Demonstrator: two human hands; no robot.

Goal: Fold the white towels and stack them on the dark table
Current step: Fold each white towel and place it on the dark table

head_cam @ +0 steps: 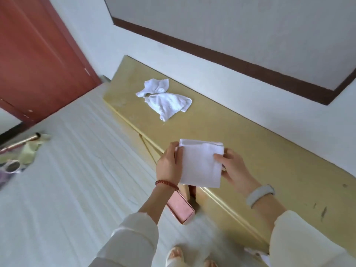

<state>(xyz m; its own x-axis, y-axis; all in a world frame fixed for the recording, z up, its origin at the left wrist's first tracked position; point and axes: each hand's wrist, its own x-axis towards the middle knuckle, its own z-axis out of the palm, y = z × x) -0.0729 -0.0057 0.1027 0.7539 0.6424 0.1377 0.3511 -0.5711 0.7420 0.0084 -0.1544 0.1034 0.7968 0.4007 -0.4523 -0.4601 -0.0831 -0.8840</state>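
Left hand (168, 164) gripped the folded towel's (201, 163) left edge, right hand (232, 168) pinched its right edge, thumb on top. Towel was held over the table's (269, 151) near edge. Two crumpled towels (163, 98) lay far left on the table.

Both arms wear loose cream-white sleeves pushed up the forearms. A dark red bead bracelet (166, 185) circles the wrist of the left hand (168, 164), and a pale grey band (260, 195) wraps the wrist of the right hand (234, 167). Near the bottom edge, light open-toed sandals (176, 255) show.
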